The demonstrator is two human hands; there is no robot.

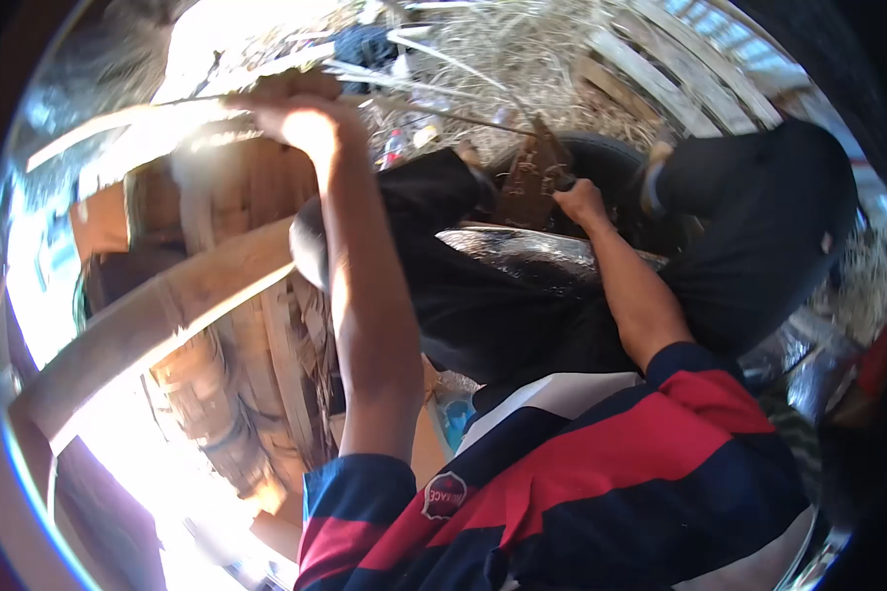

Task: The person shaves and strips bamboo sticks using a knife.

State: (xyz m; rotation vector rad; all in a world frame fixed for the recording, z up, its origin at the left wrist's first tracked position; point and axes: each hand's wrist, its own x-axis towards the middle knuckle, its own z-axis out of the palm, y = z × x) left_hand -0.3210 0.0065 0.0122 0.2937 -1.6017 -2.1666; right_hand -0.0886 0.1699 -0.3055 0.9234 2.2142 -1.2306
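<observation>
My left hand (301,108) is closed around a long thin strip (443,113) that looks like split bamboo. One end of the strip sticks out to the far left, and the other reaches a brown wooden block (524,192) between my legs. At the right side of that block, my right hand (583,203) is closed on a short dark handle (564,182). What the handle belongs to is hidden. Glare blurs the fingers of my left hand.
Behind the block is a black tyre (611,163). Pale shavings (522,59) cover the ground ahead, with wooden slats (660,79) at upper right. Left of my leg are a thick bamboo pole (168,305) and a stack of woven bamboo (256,394). A small bottle (393,148) stands near my foot.
</observation>
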